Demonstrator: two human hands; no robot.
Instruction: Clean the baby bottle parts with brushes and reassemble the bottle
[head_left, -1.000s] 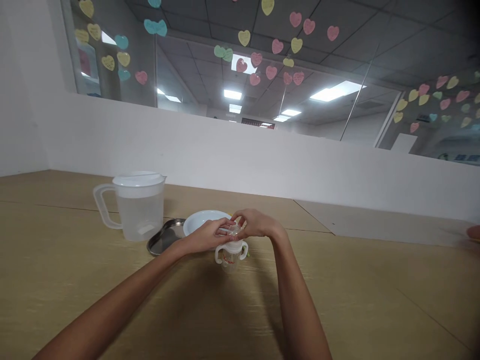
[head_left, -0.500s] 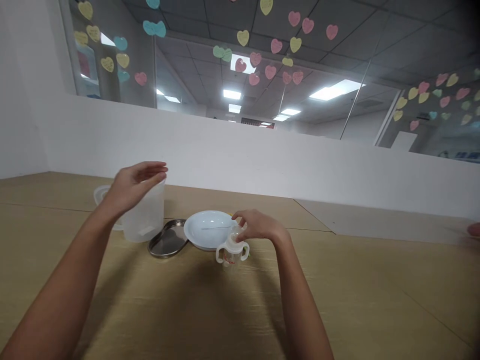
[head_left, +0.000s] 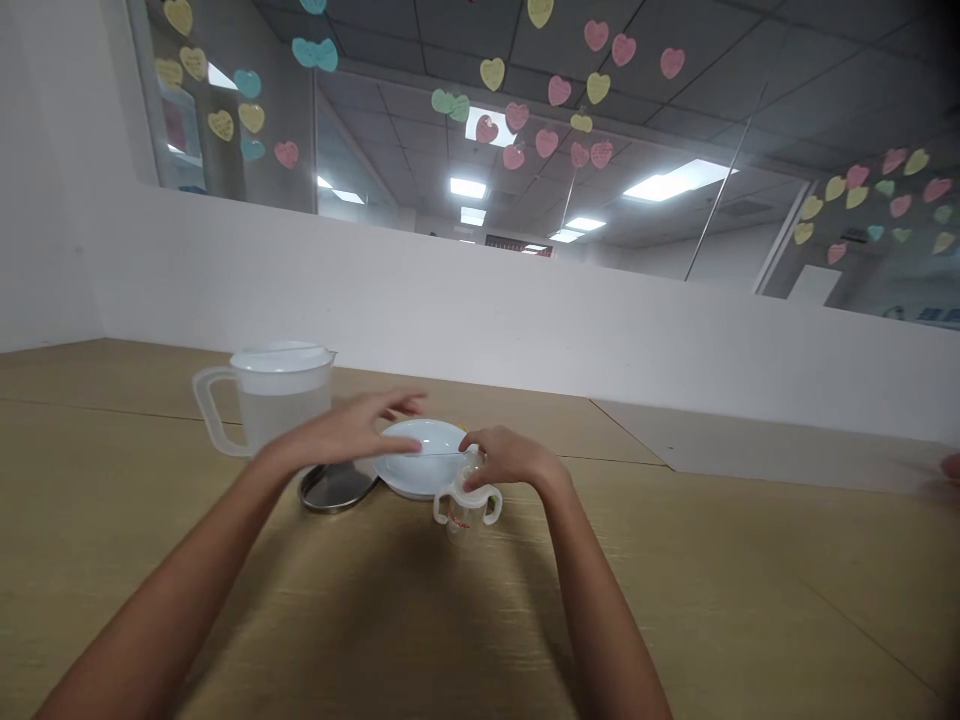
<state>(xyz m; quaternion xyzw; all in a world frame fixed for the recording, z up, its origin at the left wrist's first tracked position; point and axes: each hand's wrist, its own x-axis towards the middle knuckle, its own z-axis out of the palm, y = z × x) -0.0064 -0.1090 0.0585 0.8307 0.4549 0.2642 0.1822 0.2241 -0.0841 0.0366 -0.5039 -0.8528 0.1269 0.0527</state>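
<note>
One desk (head_left: 712,590), one jug (head_left: 283,408) with one handle (head_left: 204,403), one tray (head_left: 336,490), one bowl (head_left: 426,475), and one bottle (head_left: 465,518) with two handles (head_left: 496,506). The wearer's hands (head_left: 337,432) (head_left: 514,458) number two. Heart notes (head_left: 492,73) come to more than thirty, some too blurred to count.

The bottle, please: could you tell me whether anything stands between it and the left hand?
The right hand covers part of the top of the bottle. In this view the bowl also lies between the left hand and the bottle, but low, and the left hand appears raised above it.
</note>
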